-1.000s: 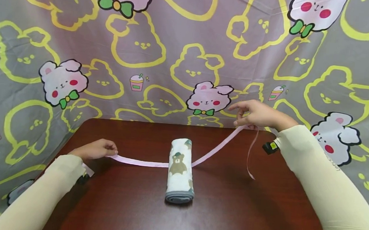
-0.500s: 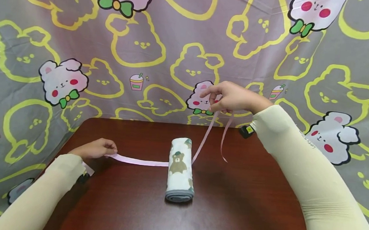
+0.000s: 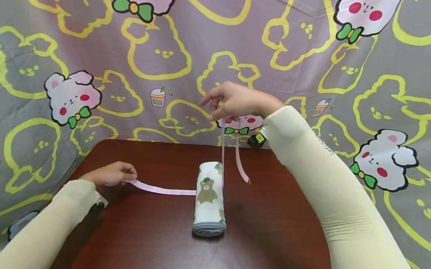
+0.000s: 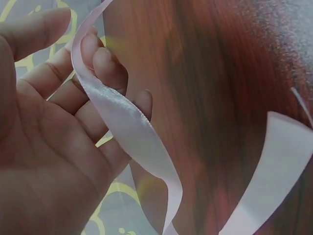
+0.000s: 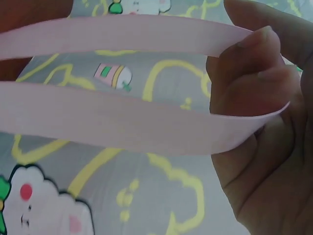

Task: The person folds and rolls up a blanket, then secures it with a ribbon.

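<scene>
A rolled white towel (image 3: pixel 207 201) with brown bears and a grey edge lies lengthwise on the table. A pink satin ribbon (image 3: pixel 161 190) passes under it and comes out on both sides. My left hand (image 3: pixel 111 174), low at the left, holds one end; in the left wrist view the ribbon (image 4: pixel 127 120) runs across its curled fingers. My right hand (image 3: pixel 239 100) is raised above the towel's far end, holding the other stretch up. In the right wrist view the ribbon (image 5: pixel 132 36) loops round its bent fingers. A loose tail hangs from this hand.
The dark reddish-brown table (image 3: pixel 146 239) has rounded far corners. Close behind it hangs a grey curtain (image 3: pixel 193 35) with cartoon animals. Each wrist wears a small black camera (image 3: pixel 257 140) over a cream sleeve.
My right hand has moved left and up with the ribbon, from right of the towel to above its far end. The ribbon there now rises steeply. My left hand has stayed put.
</scene>
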A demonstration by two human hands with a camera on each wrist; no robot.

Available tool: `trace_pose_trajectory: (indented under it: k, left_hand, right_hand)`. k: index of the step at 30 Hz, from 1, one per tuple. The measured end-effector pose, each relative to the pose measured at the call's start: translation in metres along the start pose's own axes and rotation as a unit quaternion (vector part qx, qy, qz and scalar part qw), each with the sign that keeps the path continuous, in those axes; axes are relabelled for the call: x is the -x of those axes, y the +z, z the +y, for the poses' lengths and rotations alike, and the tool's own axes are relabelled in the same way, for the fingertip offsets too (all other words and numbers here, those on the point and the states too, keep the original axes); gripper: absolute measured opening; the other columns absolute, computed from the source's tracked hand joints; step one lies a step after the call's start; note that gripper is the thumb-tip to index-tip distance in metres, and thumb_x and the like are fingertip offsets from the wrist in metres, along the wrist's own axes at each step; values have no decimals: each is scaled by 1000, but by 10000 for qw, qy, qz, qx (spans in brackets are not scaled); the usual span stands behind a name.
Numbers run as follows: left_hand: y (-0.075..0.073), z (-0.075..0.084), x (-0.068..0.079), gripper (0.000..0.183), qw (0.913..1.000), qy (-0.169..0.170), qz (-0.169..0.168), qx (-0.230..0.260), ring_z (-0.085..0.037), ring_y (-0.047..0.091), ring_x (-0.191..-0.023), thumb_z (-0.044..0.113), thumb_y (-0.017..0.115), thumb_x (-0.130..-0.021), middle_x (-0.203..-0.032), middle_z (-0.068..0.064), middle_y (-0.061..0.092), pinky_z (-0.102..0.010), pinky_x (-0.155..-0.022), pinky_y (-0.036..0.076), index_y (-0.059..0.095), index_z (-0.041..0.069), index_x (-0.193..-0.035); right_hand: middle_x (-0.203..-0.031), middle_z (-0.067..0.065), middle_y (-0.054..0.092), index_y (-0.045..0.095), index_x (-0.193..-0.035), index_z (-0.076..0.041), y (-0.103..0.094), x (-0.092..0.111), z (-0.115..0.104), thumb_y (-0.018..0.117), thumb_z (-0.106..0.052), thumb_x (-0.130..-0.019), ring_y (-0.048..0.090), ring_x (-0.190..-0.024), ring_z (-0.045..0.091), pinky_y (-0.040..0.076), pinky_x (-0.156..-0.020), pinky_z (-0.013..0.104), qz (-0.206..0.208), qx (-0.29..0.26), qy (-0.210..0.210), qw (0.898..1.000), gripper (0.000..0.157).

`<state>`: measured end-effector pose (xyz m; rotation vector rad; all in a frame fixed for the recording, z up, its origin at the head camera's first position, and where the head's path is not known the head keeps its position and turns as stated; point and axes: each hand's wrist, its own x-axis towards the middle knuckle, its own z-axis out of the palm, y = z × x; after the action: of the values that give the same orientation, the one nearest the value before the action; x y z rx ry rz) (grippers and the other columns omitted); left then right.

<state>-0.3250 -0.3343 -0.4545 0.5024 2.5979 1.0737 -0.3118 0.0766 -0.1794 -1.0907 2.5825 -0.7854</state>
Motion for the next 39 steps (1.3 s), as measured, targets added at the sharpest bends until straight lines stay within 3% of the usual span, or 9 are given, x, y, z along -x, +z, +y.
trace_pose_trajectory:
  k: [11, 17, 25, 30, 35, 39]
  left_hand:
    - [-1, 5, 4, 19, 9999, 9, -109, 100, -26, 55, -76, 11, 61, -95, -83, -9, 60, -39, -66, 48, 62, -7, -102]
    - [-8, -3, 6, 22, 9999, -33, -161, -48, -24, 54, -74, 13, 61, -96, -85, -6, 59, -42, -66, 47, 62, -6, -105]
    - [-20, -15, 13, 26, 9989, -196, -262, -331, -22, 55, -89, 19, 60, -96, -98, -8, 63, -38, -73, 46, 62, -4, -107]
    - [-28, -20, 18, 28, 9980, -271, -144, -551, -22, 53, -86, 21, 61, -95, -97, -9, 63, -37, -71, 45, 63, -4, -107]
    - [-36, -23, 26, 31, 9981, -535, -150, -266, -23, 53, -86, 23, 62, -95, -100, -10, 61, -39, -70, 46, 62, -5, -109]
    - [-42, -20, 36, 38, 9985, -528, -129, 26, -26, 55, -90, 25, 64, -94, -107, -14, 62, -44, -72, 49, 62, -6, -116]
  right_hand:
    - [-92, 9, 62, 65, -122, -20, 23, -34, -37, 74, -14, -86, 50, -56, 20, 44, -53, 31, -411, -226, -412, 9981, 37]
    - [-90, 9, 63, 65, -122, -16, 45, -54, -57, 73, -13, -87, 46, -55, 19, 40, -50, 29, -698, -407, -673, 9945, 36]
    - [-85, 6, 63, 66, -119, -14, 93, -80, -76, 73, -9, -88, 51, -54, 19, 43, -50, 30, -1127, -612, -987, 9868, 33]
    - [-79, 5, 64, 65, -120, -10, 127, -96, -78, 72, -7, -88, 54, -57, 19, 48, -58, 30, -1404, -590, -1292, 9798, 33]
    - [-77, 3, 63, 66, -116, -9, 162, -109, -77, 71, -6, -88, 57, -60, 17, 50, -61, 29, -1663, -502, -1468, 9738, 29]
    - [-79, -1, 62, 67, -116, -12, 195, -118, -76, 72, -9, -88, 56, -61, 13, 50, -61, 26, -1796, -345, -1341, 9740, 29]
